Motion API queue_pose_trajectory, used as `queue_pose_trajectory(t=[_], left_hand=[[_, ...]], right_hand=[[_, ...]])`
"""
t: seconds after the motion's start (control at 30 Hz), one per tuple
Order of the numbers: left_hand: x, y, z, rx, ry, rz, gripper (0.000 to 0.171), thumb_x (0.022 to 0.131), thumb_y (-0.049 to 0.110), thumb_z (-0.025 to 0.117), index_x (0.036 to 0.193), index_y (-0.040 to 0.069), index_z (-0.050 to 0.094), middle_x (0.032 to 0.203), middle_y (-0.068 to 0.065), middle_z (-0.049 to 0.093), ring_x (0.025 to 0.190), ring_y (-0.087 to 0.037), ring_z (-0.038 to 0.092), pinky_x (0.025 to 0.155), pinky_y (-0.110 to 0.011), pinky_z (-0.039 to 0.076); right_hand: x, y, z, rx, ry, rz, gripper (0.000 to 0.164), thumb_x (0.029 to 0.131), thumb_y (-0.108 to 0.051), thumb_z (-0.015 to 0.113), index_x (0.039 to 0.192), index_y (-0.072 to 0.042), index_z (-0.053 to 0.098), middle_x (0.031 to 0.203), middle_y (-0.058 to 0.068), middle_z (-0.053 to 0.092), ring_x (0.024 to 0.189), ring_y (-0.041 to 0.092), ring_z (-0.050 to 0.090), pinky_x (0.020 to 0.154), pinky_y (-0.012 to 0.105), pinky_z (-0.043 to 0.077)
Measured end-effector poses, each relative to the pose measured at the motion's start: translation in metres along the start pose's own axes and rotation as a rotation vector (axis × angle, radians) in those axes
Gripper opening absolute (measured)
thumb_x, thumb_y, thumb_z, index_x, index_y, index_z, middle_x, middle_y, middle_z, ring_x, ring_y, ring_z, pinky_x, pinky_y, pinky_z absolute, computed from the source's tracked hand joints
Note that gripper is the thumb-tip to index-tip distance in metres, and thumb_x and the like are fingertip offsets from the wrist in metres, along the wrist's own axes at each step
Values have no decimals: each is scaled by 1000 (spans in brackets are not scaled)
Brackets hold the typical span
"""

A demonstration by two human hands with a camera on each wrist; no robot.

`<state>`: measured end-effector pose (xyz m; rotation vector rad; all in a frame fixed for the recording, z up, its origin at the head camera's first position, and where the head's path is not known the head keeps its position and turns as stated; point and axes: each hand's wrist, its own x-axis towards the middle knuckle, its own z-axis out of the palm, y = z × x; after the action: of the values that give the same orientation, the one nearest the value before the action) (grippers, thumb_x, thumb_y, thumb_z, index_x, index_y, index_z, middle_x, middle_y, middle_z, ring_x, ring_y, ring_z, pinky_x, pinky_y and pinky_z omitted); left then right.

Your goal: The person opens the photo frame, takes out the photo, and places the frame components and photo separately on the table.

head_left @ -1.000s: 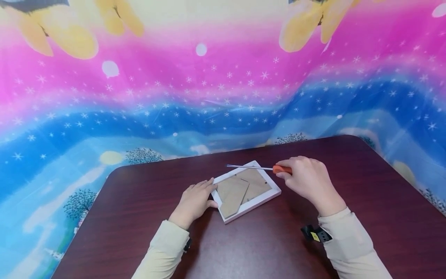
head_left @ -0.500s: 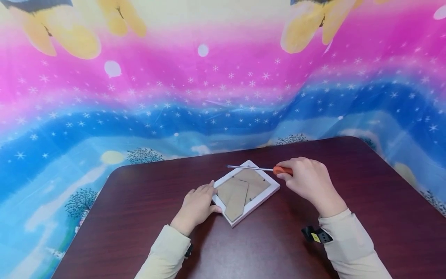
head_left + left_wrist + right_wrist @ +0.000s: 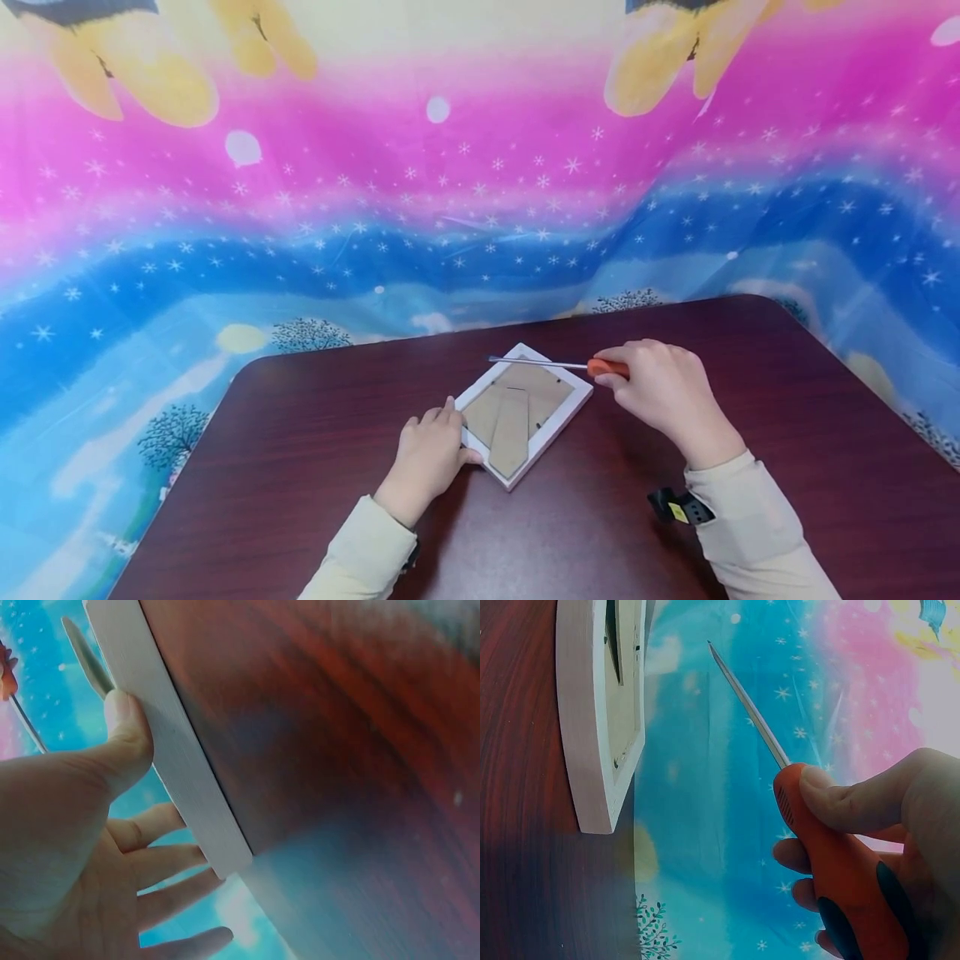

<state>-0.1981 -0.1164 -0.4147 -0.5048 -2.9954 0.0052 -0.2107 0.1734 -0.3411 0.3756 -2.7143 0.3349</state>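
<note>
A white picture frame (image 3: 557, 423) lies back up on the table, its brown backing board (image 3: 546, 385) and stand flap (image 3: 513, 429) showing. Along the frame's left side my left hand (image 3: 423, 454) touches the rim with thumb and fingertips. In the left wrist view the fingers (image 3: 169, 859) are straight and spread, and the thumb presses on the side edge. My right hand (image 3: 663, 387) grips a screwdriver (image 3: 847, 862) by its orange and black handle. Its metal shaft points left and overlaps the frame's far corner in the head view; the right wrist view shows the tip apart from the frame.
The dark reddish-brown table (image 3: 315, 467) has rounded far corners. Behind it hangs a pink and blue cloth backdrop (image 3: 480, 183) with snowflakes. A black strap (image 3: 681, 506) sits at the right sleeve cuff.
The picture frame has turned clockwise on the table, its near corner swinging right. My left hand has turned along with it. The right hand and screwdriver have stayed nearly still.
</note>
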Motion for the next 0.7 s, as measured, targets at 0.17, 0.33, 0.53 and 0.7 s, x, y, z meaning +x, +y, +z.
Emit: queue_pose_trajectory(t=[0.17, 0.33, 0.53, 0.7], left_hand=[[-3, 5, 1, 37, 8, -24, 77, 73, 60, 60, 122, 1, 58, 138, -21, 54, 114, -29, 56, 86, -49, 51], [-5, 12, 0, 92, 29, -38, 78, 73, 60, 59, 122, -2, 59, 133, -22, 58, 109, -31, 59, 84, -47, 53], [-10, 20, 0, 158, 95, -50, 76, 73, 61, 60, 113, -4, 64, 125, -21, 65, 96, -31, 63, 75, -42, 55], [-11, 28, 0, 192, 128, -77, 75, 73, 63, 59, 106, -4, 65, 121, -21, 67, 90, -31, 63, 72, -40, 55]], right_hand=[[0, 0, 0, 2, -5, 1, 26, 74, -25, 74, 100, -19, 76, 81, 10, 75, 62, 21, 57, 49, 38, 50], [0, 0, 0, 5, -2, -1, 26, 74, -25, 74, 99, -19, 76, 80, 10, 75, 61, 20, 56, 48, 38, 49], [-1, 0, 1, 3, 6, -6, 26, 74, -27, 74, 99, -20, 76, 79, 8, 76, 61, 19, 57, 47, 36, 47], [-1, 1, 0, -6, 16, -12, 24, 74, -27, 74, 98, -21, 77, 78, 7, 75, 60, 18, 56, 45, 35, 46]])
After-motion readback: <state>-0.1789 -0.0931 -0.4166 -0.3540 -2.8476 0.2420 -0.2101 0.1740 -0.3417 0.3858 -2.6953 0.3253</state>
